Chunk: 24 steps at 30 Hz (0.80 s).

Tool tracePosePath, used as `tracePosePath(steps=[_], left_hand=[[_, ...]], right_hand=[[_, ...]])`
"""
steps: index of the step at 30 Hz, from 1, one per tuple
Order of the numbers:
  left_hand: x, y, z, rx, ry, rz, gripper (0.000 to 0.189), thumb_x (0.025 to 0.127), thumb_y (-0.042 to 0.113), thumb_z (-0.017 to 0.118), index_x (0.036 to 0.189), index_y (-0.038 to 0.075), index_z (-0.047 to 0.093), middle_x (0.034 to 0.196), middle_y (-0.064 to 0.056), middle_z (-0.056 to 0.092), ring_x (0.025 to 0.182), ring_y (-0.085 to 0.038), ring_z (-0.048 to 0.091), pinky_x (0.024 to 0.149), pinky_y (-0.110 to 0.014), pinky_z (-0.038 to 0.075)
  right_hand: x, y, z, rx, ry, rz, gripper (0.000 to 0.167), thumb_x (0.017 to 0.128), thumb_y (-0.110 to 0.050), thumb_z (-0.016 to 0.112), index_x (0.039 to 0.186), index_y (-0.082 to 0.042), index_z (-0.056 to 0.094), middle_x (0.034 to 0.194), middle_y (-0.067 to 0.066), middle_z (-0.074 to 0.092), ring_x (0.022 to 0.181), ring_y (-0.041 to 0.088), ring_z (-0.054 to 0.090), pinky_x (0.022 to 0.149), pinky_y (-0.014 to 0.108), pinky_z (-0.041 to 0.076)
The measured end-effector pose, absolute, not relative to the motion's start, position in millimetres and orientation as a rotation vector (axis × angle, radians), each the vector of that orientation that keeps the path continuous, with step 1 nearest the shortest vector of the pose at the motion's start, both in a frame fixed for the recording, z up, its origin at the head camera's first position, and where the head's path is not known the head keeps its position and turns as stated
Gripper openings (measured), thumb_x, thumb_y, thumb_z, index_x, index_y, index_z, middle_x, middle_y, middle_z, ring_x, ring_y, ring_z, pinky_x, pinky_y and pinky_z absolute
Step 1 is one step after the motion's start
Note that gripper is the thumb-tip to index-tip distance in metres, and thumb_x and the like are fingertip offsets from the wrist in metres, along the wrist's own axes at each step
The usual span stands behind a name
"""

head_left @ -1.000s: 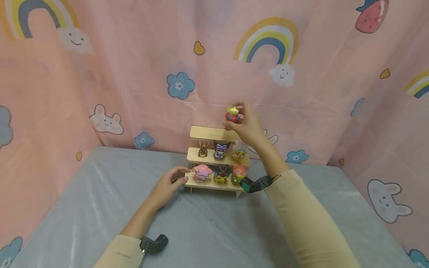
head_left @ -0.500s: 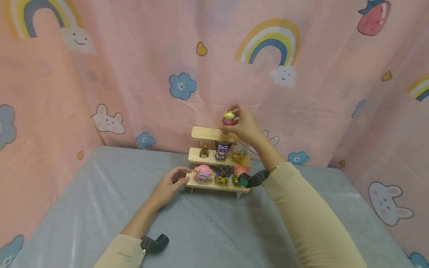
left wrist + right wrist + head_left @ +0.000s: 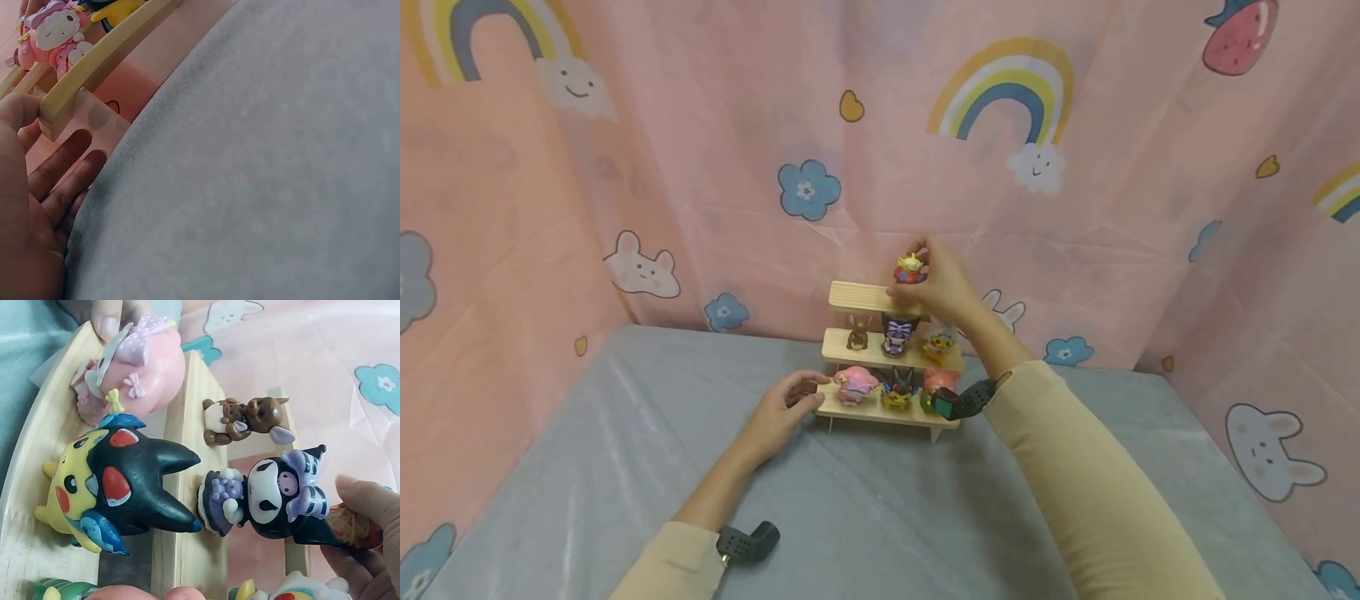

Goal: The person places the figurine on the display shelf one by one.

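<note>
My right hand [image 3: 946, 287] pinches a small alien figurine [image 3: 909, 268], yellow-headed and red-bodied, close over the bare top tier of a three-tier wooden display stand [image 3: 856, 296]. In the right wrist view, a black-hooded figurine [image 3: 269, 497] partly hides the held one. My left hand [image 3: 782, 412] holds the left end of the bottom tier between thumb and index finger. From the left wrist, its other fingers [image 3: 78, 172] show spread below that board. A brown animal figurine [image 3: 857, 332] and a yellow one [image 3: 937, 343] also stand on the middle tier.
On the bottom tier stand a pink figurine [image 3: 854, 386], a black-eared yellow one [image 3: 898, 388] and a pink-hooded one [image 3: 940, 382], partly behind the right wrist camera [image 3: 962, 402]. The grey-covered table [image 3: 865, 517] meets a pink patterned curtain [image 3: 730, 167] behind the stand.
My right hand has moved slightly left and down with the alien figurine, bringing it nearer the top tier. The left hand keeps its place at the stand's end.
</note>
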<state>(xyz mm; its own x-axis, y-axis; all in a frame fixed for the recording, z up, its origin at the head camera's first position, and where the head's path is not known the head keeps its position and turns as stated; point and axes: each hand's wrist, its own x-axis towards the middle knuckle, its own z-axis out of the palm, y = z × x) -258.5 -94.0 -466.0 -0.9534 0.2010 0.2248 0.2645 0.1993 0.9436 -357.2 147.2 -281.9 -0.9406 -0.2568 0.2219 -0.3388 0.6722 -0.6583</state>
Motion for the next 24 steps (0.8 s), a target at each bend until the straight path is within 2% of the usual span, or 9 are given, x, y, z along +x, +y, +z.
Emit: tracePosePath(steps=[4,9,15,20,24], left_hand=[[-258.7,-93.7,-465.3,-0.475,-2.389,-1.903,0.029,0.101,0.018,0.06,0.128,0.007,0.062,0.127,-0.015,0.067,0.113,-0.025,0.061,0.093,-0.036,0.051],[-258.5,-93.8,-464.4,-0.47,-2.389,-1.905,0.028,0.101,0.018,0.06,0.127,0.007,0.063,0.125,-0.015,0.067,0.11,-0.023,0.062,0.092,-0.034,0.052],[-258.9,-93.4,-463.2,-0.457,-2.386,-1.897,0.028,0.101,0.018,0.06,0.127,0.007,0.063,0.124,-0.015,0.068,0.11,-0.023,0.062,0.093,-0.035,0.051],[-259.7,-93.0,-464.6,-0.455,-2.388,-1.897,0.029,0.101,0.018,0.06,0.127,0.007,0.063,0.128,-0.015,0.067,0.116,-0.027,0.061,0.098,-0.04,0.05],[-259.5,-92.7,-466.7,-0.46,-2.386,-1.902,0.029,0.101,0.018,0.06,0.128,0.007,0.063,0.128,-0.016,0.067,0.116,-0.028,0.061,0.097,-0.042,0.05]], right_hand=[[-357.6,147.7,-282.6,0.477,-2.791,1.102,0.057,0.081,-0.018,0.085,0.12,-0.008,0.044,0.135,0.019,0.056,0.12,0.034,0.059,0.096,0.044,0.055],[-358.2,147.7,-282.6,0.466,-2.856,1.03,0.06,0.084,-0.023,0.084,0.127,-0.008,0.045,0.139,0.019,0.054,0.123,0.035,0.058,0.1,0.045,0.054],[-356.8,145.9,-279.9,0.479,-2.877,0.996,0.058,0.087,-0.027,0.081,0.129,-0.008,0.045,0.139,0.018,0.054,0.119,0.032,0.06,0.097,0.043,0.055],[-352.8,143.8,-277.1,0.481,-2.904,0.951,0.057,0.088,-0.033,0.079,0.128,-0.008,0.047,0.127,0.015,0.059,0.11,0.029,0.062,0.092,0.041,0.056],[-350.8,142.7,-276.9,0.491,-2.923,0.88,0.057,0.089,-0.04,0.077,0.127,-0.009,0.049,0.121,0.013,0.061,0.106,0.028,0.061,0.091,0.041,0.054]])
